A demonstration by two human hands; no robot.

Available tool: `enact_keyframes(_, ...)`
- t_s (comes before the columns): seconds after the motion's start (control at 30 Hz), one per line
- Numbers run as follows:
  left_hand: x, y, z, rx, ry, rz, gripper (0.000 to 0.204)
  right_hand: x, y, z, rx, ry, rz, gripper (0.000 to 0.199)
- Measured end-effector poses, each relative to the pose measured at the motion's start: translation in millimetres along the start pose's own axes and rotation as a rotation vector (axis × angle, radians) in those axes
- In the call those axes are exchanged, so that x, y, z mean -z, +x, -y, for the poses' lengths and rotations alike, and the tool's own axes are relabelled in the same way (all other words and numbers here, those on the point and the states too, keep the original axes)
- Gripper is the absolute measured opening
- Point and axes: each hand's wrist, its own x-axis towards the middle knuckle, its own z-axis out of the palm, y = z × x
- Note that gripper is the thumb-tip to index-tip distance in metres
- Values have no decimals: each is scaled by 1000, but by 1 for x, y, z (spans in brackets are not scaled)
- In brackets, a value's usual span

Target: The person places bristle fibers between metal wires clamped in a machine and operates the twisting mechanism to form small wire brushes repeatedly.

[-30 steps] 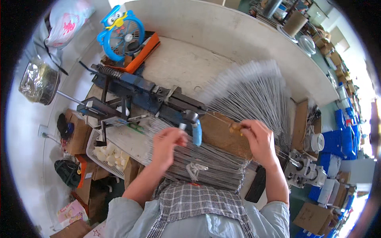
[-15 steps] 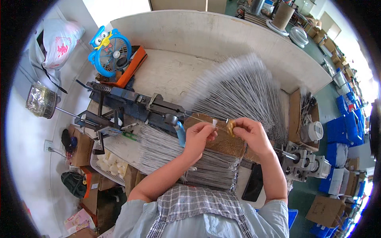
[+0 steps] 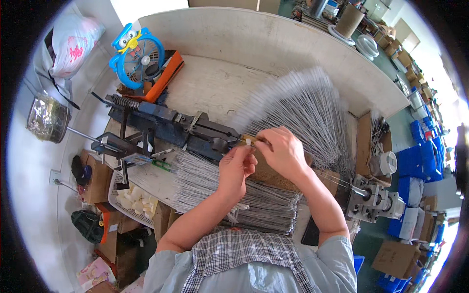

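Observation:
My left hand is closed in a pinch on a small white tag just off the end of a dark metal clamping fixture. Right beside it, my right hand curls its fingers round a brass-coloured piece, mostly covered by the fingers. The two hands' fingertips nearly meet there. Under them lies a brown block. Long thin grey wires are bundled in front and fanned out behind.
A blue toy-shaped fan stands by an orange-edged box at back left. To the right are a motor with a chuck, a carton and a dark phone. A basket of pale pieces sits lower left. A low curved wall borders the bench.
My right hand has moved left with the brass-coloured piece, up to the fixture's end. My left hand has shifted slightly left. The fixture's blue handle no longer shows; thin wires now show near the chuck.

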Motion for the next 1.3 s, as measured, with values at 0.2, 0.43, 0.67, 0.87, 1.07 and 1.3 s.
enact_keyframes(0.2, 4, 1, 3, -49, 3, 54, 13, 11, 1, 0, -61, 134, 107, 20)
enact_keyframes(0.43, 4, 0, 3, -92, 188, 94, 32, 15, 5, -2, -356, 361, 288, 21)
enact_keyframes(0.67, -1, 0, 8, -88, -143, 19, 37, -10, -9, 19, 100, -23, -175, 23)
enact_keyframes(0.87, 8, 9, 18, -162, -241, 111, 19, -16, -10, 19, 75, -132, -285, 26)
enact_keyframes(1.07, -7, -1, 16, -196, -252, 70, 6, -13, -19, 13, 202, -152, -298, 24)
enact_keyframes(1.3, -4, 0, 20, -212, -220, 69, 7, -13, -24, 4, 220, -164, -249, 23)
